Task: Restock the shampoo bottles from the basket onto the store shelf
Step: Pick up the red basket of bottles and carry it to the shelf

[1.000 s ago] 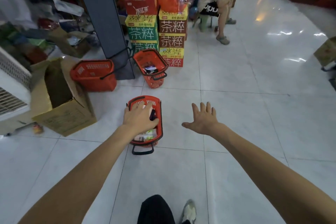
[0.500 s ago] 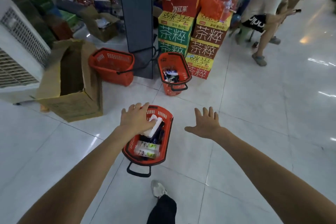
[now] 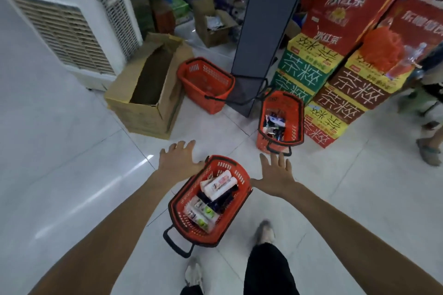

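- The red plastic shopping basket with a black handle (image 3: 224, 166) is sitting on the pale tiled floor (image 3: 72, 175), between the two outstretched arms.
- White, dark and clear-wrapped shampoo bottles (image 3: 217, 187) are lying on their sides inside it (the white one is resting on top, toward the far end).
- The left hand (image 3: 178, 163) is hovering at the basket's far left corner, its fingers (image 3: 174, 147) spreading wide and holding nothing; whether the thumb is touching the rim I cannot tell.
- The right hand (image 3: 275, 177) is hovering just beside the right rim, fingers likewise splaying wide, gripping nothing.
- A second red basket of goods (image 3: 296, 117) is standing farther on, just beside stacked drink cartons (image 3: 309, 67).
- An open brown cardboard box (image 3: 143, 112) is sitting to the left.
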{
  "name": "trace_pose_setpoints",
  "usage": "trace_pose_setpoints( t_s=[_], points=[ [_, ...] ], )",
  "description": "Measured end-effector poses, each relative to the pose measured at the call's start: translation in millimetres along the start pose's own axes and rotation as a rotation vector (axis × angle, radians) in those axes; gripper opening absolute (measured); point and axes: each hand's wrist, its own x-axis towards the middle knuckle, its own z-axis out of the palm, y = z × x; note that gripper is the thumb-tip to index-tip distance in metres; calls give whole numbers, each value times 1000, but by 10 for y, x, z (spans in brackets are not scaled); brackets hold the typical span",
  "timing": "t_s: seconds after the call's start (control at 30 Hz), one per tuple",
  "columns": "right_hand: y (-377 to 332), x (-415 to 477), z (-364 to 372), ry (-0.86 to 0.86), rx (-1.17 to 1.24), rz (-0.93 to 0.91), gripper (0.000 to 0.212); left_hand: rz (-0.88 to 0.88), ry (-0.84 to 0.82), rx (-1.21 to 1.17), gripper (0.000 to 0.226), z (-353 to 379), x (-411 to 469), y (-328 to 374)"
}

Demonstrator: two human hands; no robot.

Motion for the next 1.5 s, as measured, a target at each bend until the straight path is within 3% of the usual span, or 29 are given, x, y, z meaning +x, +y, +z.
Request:
trace_pose_setpoints(
  t_s=[0.13, 0.2, 0.27, 0.33, 0.43, 0.63, 0.87, 1.17, 1.23, 1.37, 1.5],
  points=[
    [81, 594, -284, -29, -32, -64, 110, -150, 13, -37, 88, 47, 163, -44],
    [106, 1063, -477, -68, -95, -208, 110, -324, 27, -76, 87, 97, 194, -14],
    [28, 1095, -501, -95, -87, -221, 109, -338, 4, -94, 87, 157, 103, -85],
    [-43, 1545, -709, -84, -160, -390, 109, -528, 40, -126, 87, 81, 124, -6],
    [-127, 1923, -919, -115, -221, -507, 110, -680, 65, -177, 86, 58, 77, 120],
    [-140, 2089, -972, -110, -313, -664, 112, -887, 46, -279, 87, 322, -248, 449],
    [41, 1996, -864, -95, -378, -692, 111, -936, 94, -396, 93, 772, -470, 597],
    [56, 2317, -460, -152, -390, -753, 97, -1083, 120, -642, 79, 1438, -354, 747],
    [-67, 2628, -94, -218, -401, -808, 89, -1210, 59, -690, 75, 1903, -291, 837],
    [-82, 3057, 273, -263, -319, -814, 83, -1238, -69, -635, 75, 2405, -120, 866],
    [1, 3566, 1103, -364, -333, -777, 83, -1281, -164, -675, 77, 3170, 86, 757]
  ],
)
